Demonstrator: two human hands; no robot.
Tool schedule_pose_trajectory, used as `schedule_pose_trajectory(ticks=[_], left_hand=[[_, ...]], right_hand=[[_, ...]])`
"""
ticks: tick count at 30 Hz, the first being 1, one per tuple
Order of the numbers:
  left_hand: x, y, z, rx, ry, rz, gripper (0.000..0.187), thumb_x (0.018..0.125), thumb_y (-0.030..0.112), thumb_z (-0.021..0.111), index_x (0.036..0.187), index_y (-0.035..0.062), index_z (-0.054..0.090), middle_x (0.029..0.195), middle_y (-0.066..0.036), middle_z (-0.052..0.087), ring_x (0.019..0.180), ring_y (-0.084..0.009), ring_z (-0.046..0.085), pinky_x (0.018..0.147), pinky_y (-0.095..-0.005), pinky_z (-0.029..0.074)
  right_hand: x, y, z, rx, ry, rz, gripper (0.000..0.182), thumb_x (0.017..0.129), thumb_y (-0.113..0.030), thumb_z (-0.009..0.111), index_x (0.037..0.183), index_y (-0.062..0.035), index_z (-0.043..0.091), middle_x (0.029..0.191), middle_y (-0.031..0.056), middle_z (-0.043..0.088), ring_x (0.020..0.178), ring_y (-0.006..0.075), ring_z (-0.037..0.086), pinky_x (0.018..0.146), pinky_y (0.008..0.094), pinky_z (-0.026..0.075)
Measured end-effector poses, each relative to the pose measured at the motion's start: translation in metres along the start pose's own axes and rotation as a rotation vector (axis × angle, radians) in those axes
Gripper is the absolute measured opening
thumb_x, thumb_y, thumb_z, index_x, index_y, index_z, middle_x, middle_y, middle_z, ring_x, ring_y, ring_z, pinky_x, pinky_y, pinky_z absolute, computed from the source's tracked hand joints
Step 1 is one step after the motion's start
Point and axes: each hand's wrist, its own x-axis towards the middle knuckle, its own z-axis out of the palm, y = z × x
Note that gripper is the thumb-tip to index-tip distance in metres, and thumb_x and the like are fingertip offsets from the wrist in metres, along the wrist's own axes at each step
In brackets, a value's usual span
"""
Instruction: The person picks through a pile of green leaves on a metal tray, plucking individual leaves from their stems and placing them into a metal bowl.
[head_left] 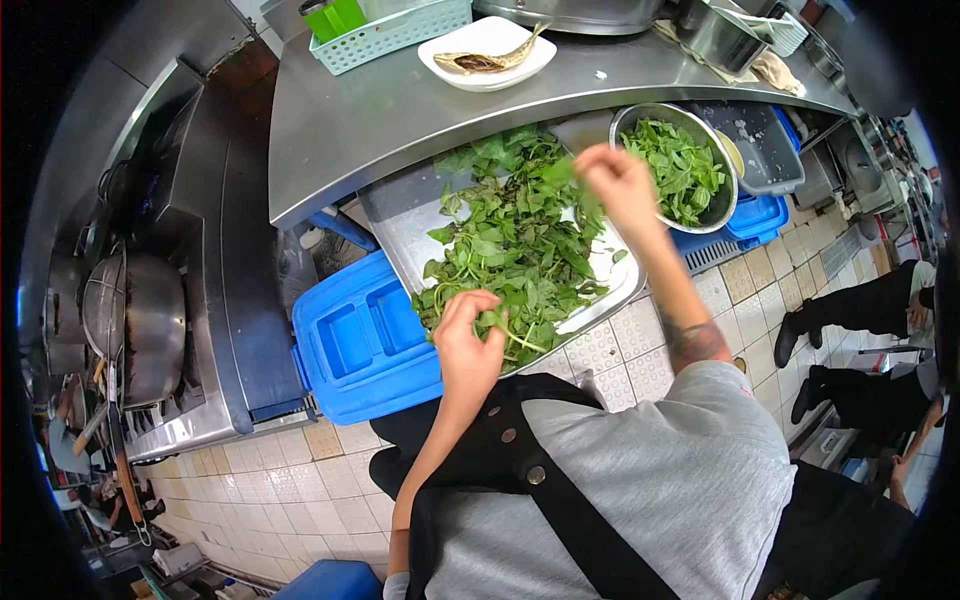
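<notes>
A heap of leafy greens covers much of a shallow metal tray in front of me. Over the near side of the heap, my left hand is closed round a leafy green stem, whose pale end sticks out to the right. My right hand is raised between the tray and a round metal bowl. Its fingers are pinched and smeared by motion, with a blurred green leaf at the tips. Picked leaves lie inside the bowl.
A steel counter overhangs the tray's far edge. On it are a white plate with a fish and a green basket. A blue lid lies left. People in black trousers stand at right.
</notes>
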Motion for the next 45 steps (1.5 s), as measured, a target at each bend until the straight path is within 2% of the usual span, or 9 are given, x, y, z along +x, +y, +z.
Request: schedule_pose_trajectory(ticks=[2,6,10,14,17,24,31,36,45], left_hand=[[0.0,-0.005,0.0,0.141,-0.084,-0.048,0.029,0.068,-0.01,0.06,0.095,-0.0006,0.057,0.102,-0.016,0.058,0.096,-0.0357,0.057,0.089,-0.0392,0.045],[0.002,-0.022,0.006,0.251,-0.026,-0.091,0.038,0.069,-0.011,0.056,0.106,-0.0002,0.059,0.111,-0.018,0.051,0.108,-0.0369,0.051,0.095,-0.0418,0.041],[0.004,-0.025,-0.004,0.261,0.126,-0.07,0.046,0.069,-0.016,0.048,0.111,-0.0009,0.058,0.115,-0.02,0.049,0.111,-0.0382,0.049,0.095,-0.0424,0.041],[0.002,-0.021,-0.012,0.27,0.232,-0.087,0.051,0.067,-0.016,0.046,0.114,0.0016,0.058,0.12,-0.019,0.046,0.111,-0.0376,0.047,0.094,-0.0421,0.041],[-0.006,-0.024,-0.016,0.327,0.248,-0.047,0.044,0.068,-0.012,0.049,0.108,0.0023,0.06,0.115,-0.018,0.05,0.107,-0.0362,0.049,0.091,-0.0425,0.042],[-0.03,-0.038,-0.014,0.443,-0.037,-0.027,0.028,0.074,-0.002,0.058,0.101,0.0035,0.062,0.108,-0.013,0.056,0.107,-0.033,0.05,0.099,-0.0488,0.035],[-0.031,-0.038,-0.017,0.452,-0.086,-0.042,0.029,0.075,0.001,0.062,0.104,0.004,0.06,0.111,-0.013,0.056,0.108,-0.0345,0.052,0.101,-0.0509,0.032],[-0.029,-0.041,-0.016,0.439,-0.11,-0.051,0.028,0.076,0.002,0.063,0.105,0.0051,0.06,0.108,-0.012,0.055,0.109,-0.0325,0.051,0.104,-0.0525,0.029],[-0.026,-0.041,-0.016,0.446,-0.121,-0.054,0.028,0.077,0.003,0.063,0.104,0.005,0.059,0.106,-0.013,0.055,0.106,-0.0334,0.053,0.103,-0.0536,0.03]], right_hand=[[0.029,0.008,-0.061,-0.339,0.15,-0.161,0.013,0.085,-0.011,0.063,0.093,-0.0027,0.069,0.078,0.0025,0.069,0.072,0.0069,0.062,0.064,0.0228,0.049],[0.037,0.011,-0.144,-1.248,0.277,-0.227,0.034,0.076,-0.007,0.067,0.11,-0.0053,0.065,0.107,0.0205,0.065,0.102,0.0371,0.061,0.087,0.043,0.049],[0.03,-0.013,-0.123,-0.809,0.522,-0.254,0.019,0.081,-0.006,0.064,0.1,-0.0052,0.068,0.096,0.0153,0.067,0.081,0.0271,0.067,0.075,0.0374,0.052],[0.025,-0.012,-0.057,-0.84,0.186,-0.533,0.014,0.079,-0.002,0.065,0.093,-0.0023,0.067,0.088,0.0143,0.065,0.077,0.0249,0.066,0.072,0.0346,0.051],[0.015,-0.004,0.003,-0.639,-0.173,-0.386,0.013,0.079,-0.004,0.066,0.091,-0.0006,0.068,0.092,0.016,0.064,0.079,0.0265,0.066,0.075,0.0358,0.052],[0.002,0.043,0.112,-0.544,-0.803,-0.51,0.03,0.072,0.001,0.063,0.102,-0.0046,0.068,0.105,0.0134,0.063,0.097,0.0338,0.062,0.087,0.0411,0.051],[0.019,0.088,0.109,-0.767,-0.502,-0.312,0.03,0.07,0.001,0.065,0.099,-0.0041,0.068,0.092,0.019,0.067,0.089,0.0391,0.064,0.085,0.0417,0.052],[0.036,0.06,0.07,-0.233,-0.531,0.074,0.022,0.081,-0.005,0.068,0.103,-0.0012,0.066,0.083,0.0048,0.069,0.076,0.0115,0.064,0.069,0.0255,0.051],[0.024,0.006,0.053,0.078,-0.659,0.275,0.025,0.088,-0.002,0.06,0.112,-0.0003,0.063,0.092,0.0035,0.069,0.08,0.0066,0.062,0.071,0.02,0.048]])
